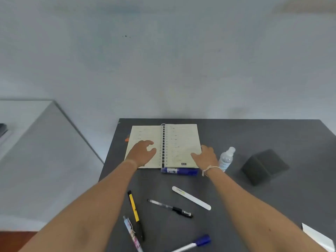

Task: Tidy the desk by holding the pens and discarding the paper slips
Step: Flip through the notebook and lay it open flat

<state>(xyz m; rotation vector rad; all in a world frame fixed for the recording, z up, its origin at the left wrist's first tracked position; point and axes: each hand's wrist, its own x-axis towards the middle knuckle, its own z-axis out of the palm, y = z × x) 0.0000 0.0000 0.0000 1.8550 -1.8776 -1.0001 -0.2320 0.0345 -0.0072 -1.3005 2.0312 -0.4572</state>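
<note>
- At the far left we see a pale cabinet top (27, 124) with a dark thing on its left edge, cut off by the frame and too blurred for us to name.
- A small orange scrap (127, 139) peeks from under the left edge of the open spiral notebook (180, 139); most of it is hidden, so we cannot tell what it is.
- Our left hand (142, 151) lies on the notebook's left page, its grip spread and curled loosely, pinching nothing.
- Near the front edge of the grey table (272, 135), a patterned pen (132, 233) runs out of the frame, touching or just beside a yellow and black pen (135, 213).
- A clear pen with a black grip section (170, 208) lies between our two forearms, well apart from both hands.
- A white pen with a blue cap (193, 244) is cut off at the bottom.
- A blue marker (179, 171) lies along the notebook's near edge, just beside our right hand (206, 156), its right end hidden by the wrist.
- A flat white stick (191, 197) lies slantwise below the marker; its print is unreadable.
- Our right hand rests on the notebook's right lower corner, grip spread flat, holding nothing.
- A small water bottle (226, 159) stands just right of that hand, then a dark folded case (264, 167).
- A white paper slip (317, 237) is cut off at the right corner, far from both hands.
</note>
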